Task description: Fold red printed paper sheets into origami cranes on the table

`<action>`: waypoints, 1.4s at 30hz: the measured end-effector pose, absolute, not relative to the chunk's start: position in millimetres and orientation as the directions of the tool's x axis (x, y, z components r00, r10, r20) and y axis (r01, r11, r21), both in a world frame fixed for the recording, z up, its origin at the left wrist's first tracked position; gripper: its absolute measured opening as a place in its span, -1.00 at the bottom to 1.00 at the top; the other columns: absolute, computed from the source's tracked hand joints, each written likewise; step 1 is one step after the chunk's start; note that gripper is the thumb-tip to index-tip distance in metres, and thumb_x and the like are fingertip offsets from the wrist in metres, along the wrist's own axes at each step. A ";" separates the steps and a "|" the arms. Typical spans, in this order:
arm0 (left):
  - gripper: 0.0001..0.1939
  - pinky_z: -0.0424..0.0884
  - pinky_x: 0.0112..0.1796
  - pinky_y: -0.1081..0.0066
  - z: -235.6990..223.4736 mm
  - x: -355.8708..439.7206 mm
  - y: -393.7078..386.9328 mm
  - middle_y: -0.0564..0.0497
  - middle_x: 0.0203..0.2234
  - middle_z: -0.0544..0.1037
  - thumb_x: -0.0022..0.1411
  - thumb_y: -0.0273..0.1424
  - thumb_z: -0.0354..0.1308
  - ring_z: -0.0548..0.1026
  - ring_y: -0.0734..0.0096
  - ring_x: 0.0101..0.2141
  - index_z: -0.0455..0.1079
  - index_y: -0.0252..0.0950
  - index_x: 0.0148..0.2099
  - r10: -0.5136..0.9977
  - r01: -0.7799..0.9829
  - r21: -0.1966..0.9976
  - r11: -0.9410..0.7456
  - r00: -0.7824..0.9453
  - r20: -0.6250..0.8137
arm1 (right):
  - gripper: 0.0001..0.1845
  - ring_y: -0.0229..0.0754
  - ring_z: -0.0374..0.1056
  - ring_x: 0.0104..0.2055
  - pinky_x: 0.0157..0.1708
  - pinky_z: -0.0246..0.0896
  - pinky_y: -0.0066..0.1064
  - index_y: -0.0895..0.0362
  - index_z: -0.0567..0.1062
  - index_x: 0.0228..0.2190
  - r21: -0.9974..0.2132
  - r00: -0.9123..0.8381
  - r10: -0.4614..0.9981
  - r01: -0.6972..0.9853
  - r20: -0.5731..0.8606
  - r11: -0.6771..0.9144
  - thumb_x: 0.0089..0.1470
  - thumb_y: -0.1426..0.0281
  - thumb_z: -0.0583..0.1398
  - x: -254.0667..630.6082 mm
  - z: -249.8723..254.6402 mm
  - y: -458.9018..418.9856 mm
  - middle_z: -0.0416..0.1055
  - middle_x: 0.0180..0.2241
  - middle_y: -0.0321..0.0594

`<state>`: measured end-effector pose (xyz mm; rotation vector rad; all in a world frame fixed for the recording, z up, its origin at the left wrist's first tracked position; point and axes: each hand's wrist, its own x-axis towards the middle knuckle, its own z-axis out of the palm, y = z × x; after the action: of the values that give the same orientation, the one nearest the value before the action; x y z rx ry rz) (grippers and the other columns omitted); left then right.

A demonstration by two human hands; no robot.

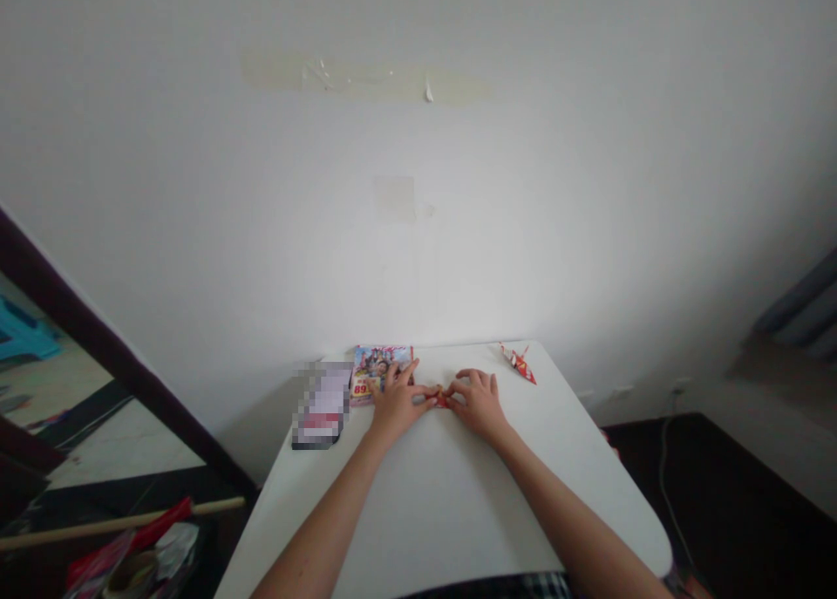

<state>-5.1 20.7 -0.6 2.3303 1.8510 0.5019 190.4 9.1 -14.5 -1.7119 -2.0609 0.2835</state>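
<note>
Both my hands rest on a white table (458, 494) near its far edge. Between them lies a small folded red paper piece (442, 398). My left hand (398, 400) pinches its left end, with the other fingers stretched over a colourful printed leaflet (376, 368). The curled fingers of my right hand (480, 400) press on the paper's right end. A finished red paper crane (520, 363) stands at the far right of the table, apart from both hands.
A blurred dark rectangular object (322, 405) lies left of the leaflet at the table's left edge. A white wall rises directly behind the table. A wooden stick (118, 523) and red clutter lie on the floor at lower left. A cable (667, 468) runs over the dark floor at right.
</note>
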 end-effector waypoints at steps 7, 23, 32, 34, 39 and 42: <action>-0.76 -0.18 0.16 -0.55 -4.6 -4.3 20.8 0.24 0.36 0.20 0.22 0.00 0.18 -0.02 -0.21 0.36 0.56 0.29 -0.07 0.970 0.920 0.325 -0.219 0.169 0.176 | -0.83 0.01 0.05 0.26 0.30 -0.36 0.23 -0.15 0.58 -0.20 -0.432 -0.132 0.972 0.878 0.196 0.207 0.19 0.15 0.24 190.4 -14.1 9.7 0.28 0.13 -0.25; -0.74 -0.18 0.15 -0.58 -5.6 -5.0 21.3 0.25 0.37 0.19 0.20 -0.02 0.21 -0.02 -0.24 0.36 0.55 0.28 -0.06 0.971 0.924 0.311 -0.221 0.178 0.161 | -0.67 0.02 0.13 0.20 0.28 -0.31 0.22 -0.12 0.60 -0.22 -0.436 -0.099 0.968 0.879 0.232 0.194 0.15 -0.04 0.21 185.9 -11.4 7.3 0.31 0.09 -0.20; -0.73 -0.16 0.13 -0.59 -4.7 -7.0 21.4 0.24 0.38 0.17 0.24 -0.01 0.15 -0.04 -0.23 0.37 0.53 0.28 -0.03 0.972 0.927 0.301 -0.223 0.189 0.138 | -0.72 0.01 0.10 0.25 0.30 -0.34 0.19 -0.16 0.62 -0.22 -0.497 -0.117 0.975 0.845 0.186 0.197 0.13 0.00 0.25 192.5 -11.7 12.9 0.32 0.11 -0.24; -0.72 -0.16 0.14 -0.58 -4.4 -7.1 21.2 0.23 0.38 0.17 0.24 -0.01 0.14 -0.04 -0.23 0.37 0.53 0.28 -0.01 0.974 0.929 0.298 -0.217 0.186 0.130 | -0.76 0.00 0.11 0.25 0.30 -0.33 0.17 -0.20 0.62 -0.20 -0.497 -0.135 0.977 0.844 0.164 0.201 0.13 0.04 0.26 195.8 -11.3 14.8 0.33 0.12 -0.25; -0.73 -0.18 0.13 -0.59 -6.3 -7.6 22.1 0.22 0.37 0.17 0.24 -0.01 0.15 -0.04 -0.23 0.37 0.52 0.30 -0.02 0.973 0.930 0.295 -0.220 0.187 0.134 | -0.77 -0.04 0.11 0.27 0.29 -0.22 0.05 -0.28 0.60 -0.13 -0.471 -0.202 0.972 0.850 0.120 0.235 0.14 0.13 0.28 204.4 -12.8 20.8 0.33 0.14 -0.29; -0.73 -0.19 0.11 -0.61 -8.3 -8.1 23.1 0.23 0.37 0.18 0.25 0.00 0.14 -0.04 -0.24 0.36 0.52 0.31 -0.03 0.971 0.926 0.300 -0.227 0.191 0.145 | -0.72 -0.06 0.10 0.28 0.28 -0.19 0.00 -0.31 0.58 -0.09 -0.463 -0.235 0.966 0.848 0.108 0.258 0.13 0.20 0.30 209.6 -16.1 23.7 0.31 0.16 -0.30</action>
<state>-8.1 23.1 -8.3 2.3079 1.8547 0.4592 209.6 23.7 -16.1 -1.6555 -2.1656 0.4389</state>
